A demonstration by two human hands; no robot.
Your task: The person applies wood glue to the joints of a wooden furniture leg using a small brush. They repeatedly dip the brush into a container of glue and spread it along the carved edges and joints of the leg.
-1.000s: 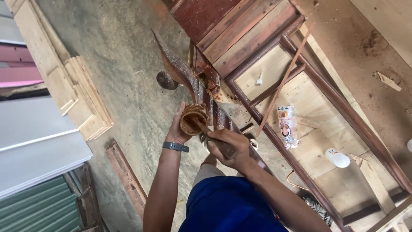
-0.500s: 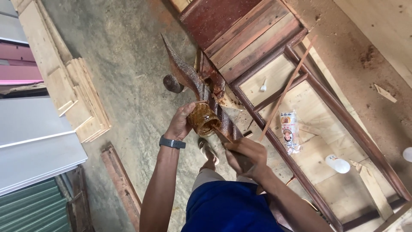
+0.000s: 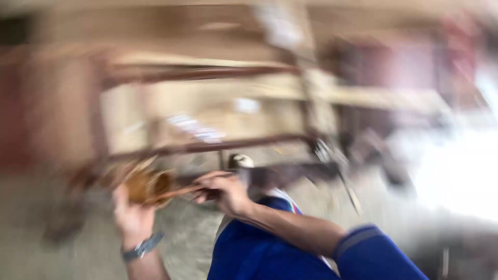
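Note:
The view is heavily motion-blurred. My left hand [image 3: 132, 218], with a wristwatch on the wrist, holds a brown coiled roll of strip material [image 3: 148, 184] at the lower left. My right hand [image 3: 225, 194] grips a thin brown strip [image 3: 179, 193] that runs from the roll toward it. Both hands are close together, in front of a dark reddish metal frame [image 3: 207, 145]. My blue-clothed leg [image 3: 270, 249] lies below the hands.
Behind the frame are pale wooden boards [image 3: 363, 96], smeared by blur. A grey concrete floor [image 3: 192, 243] shows under the hands. A bright washed-out patch [image 3: 456, 171] fills the right side.
The camera has swung sharply, so the frame now runs across the view and everything is blurred. Both hands still hold the roll and the strip, now at the lower left.

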